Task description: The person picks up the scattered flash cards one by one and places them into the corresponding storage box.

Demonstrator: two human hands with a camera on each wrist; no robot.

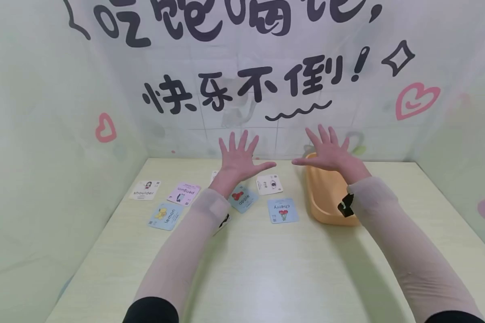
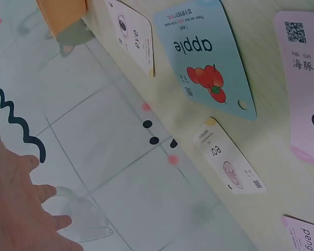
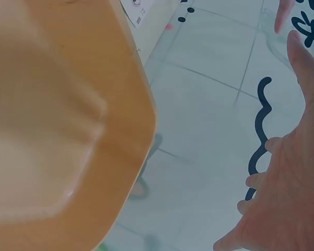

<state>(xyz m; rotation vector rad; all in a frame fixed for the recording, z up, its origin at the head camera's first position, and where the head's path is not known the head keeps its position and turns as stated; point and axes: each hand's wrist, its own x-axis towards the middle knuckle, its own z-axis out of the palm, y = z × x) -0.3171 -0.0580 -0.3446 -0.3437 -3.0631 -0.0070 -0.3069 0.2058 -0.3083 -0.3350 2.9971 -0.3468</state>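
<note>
Both hands are raised above the table with fingers spread, holding nothing. My left hand (image 1: 240, 154) hovers over the picture cards; its palm edge (image 2: 15, 209) shows in the left wrist view. My right hand (image 1: 327, 150) hovers over the far end of an orange tray (image 1: 327, 202), and its palm (image 3: 288, 198) shows beside the tray (image 3: 57, 120), which looks empty. Cards lie flat on the table: apple (image 1: 242, 197) (image 2: 209, 57), cherry (image 1: 283, 211), eye (image 1: 269, 184) (image 2: 136, 34), lemon (image 1: 165, 216), penguin (image 1: 183, 193), shoulder (image 1: 145, 189) and ear (image 2: 230, 163).
The pale wooden table (image 1: 266, 269) is enclosed by printed fabric walls (image 1: 44, 134) on the left, back and right. A purple card (image 2: 303, 78) with Chinese text lies beside the apple card. The tray stands right of the cards.
</note>
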